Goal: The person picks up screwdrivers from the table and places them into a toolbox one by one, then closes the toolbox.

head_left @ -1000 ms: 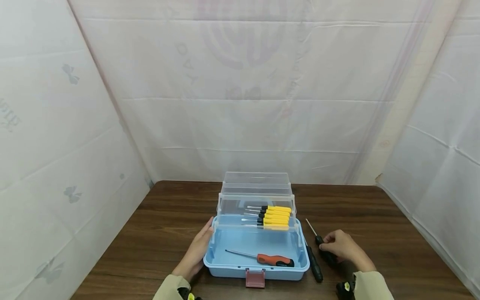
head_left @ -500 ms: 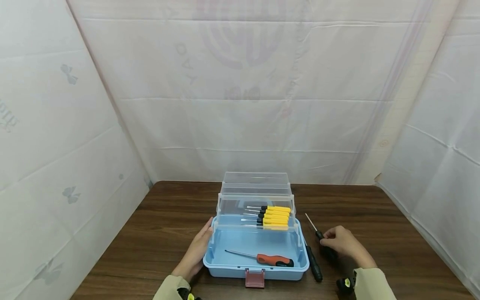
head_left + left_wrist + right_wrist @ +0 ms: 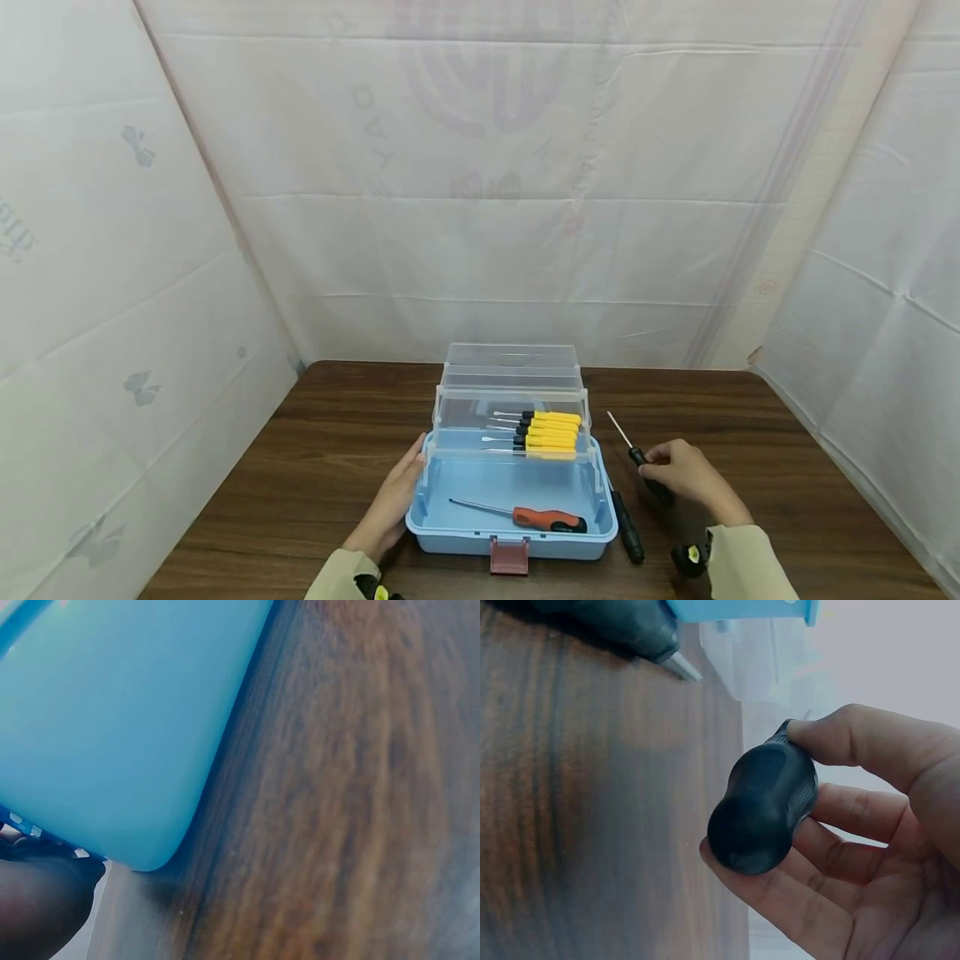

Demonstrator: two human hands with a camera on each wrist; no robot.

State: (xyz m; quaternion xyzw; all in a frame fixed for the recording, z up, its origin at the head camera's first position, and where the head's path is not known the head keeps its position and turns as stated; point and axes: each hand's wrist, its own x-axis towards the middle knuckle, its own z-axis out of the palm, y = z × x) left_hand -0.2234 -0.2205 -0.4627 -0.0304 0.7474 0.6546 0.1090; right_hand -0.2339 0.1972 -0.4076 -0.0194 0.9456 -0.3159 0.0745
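Observation:
My right hand [image 3: 682,475] pinches a black screwdriver [image 3: 652,479] by its handle, to the right of the light blue toolbox [image 3: 480,544]. The shaft points away and slightly left. In the right wrist view the rounded handle end [image 3: 757,832] faces the camera, with the thumb above it and fingers below. My left hand [image 3: 395,496] rests against the toolbox's left side, fingers fairly straight and fingertips at the rim. A red-and-black screwdriver [image 3: 536,518] lies inside the box. Another black screwdriver [image 3: 627,529] lies on the table along the box's right side.
Several yellow-handled screwdrivers [image 3: 551,429] lie in a clear tray [image 3: 457,417] at the back of the box, whose clear lid stands raised behind. A reddish latch [image 3: 510,557] hangs at the front. White sheeting [image 3: 480,250] surrounds the wooden table [image 3: 337,400].
My right hand has moved a little away from me with the black screwdriver, whose tip now reaches farther back. The left hand and the toolbox stay where they were.

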